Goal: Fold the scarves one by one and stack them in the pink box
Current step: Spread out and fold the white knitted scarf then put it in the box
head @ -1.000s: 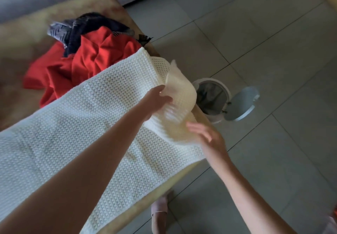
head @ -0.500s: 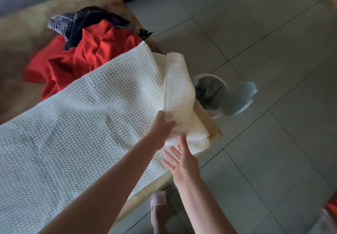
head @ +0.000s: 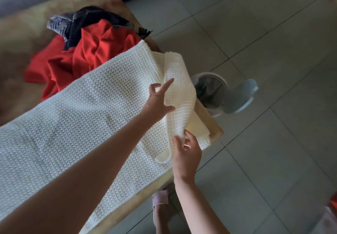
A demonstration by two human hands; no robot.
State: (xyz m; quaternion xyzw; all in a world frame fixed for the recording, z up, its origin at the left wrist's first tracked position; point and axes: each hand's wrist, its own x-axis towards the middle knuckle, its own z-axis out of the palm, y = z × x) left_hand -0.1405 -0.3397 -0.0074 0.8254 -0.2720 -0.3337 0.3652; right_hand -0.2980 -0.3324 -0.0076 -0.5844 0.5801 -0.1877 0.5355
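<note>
A cream waffle-knit scarf (head: 82, 124) lies flat along the wooden surface (head: 216, 130), its far end curled back in a thick flap. The right hand (head: 186, 153) pinches the flap's near edge, and the left hand (head: 160, 100) touches it, fingers spread. A crumpled red scarf (head: 91, 56) and a dark striped scarf (head: 87, 20) lie behind. A round white bin (head: 209, 91) stands open beside the corner.

Knobbly waffle-knit white scarf (head: 87, 117), smooth red cloth (head: 94, 51), matt wooden table (head: 213, 124), glossy floor tiles (head: 255, 33)

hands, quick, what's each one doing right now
left hand: spread against the white scarf at its raised end, grip unclear
right hand: pinches that end's lower edge
</note>
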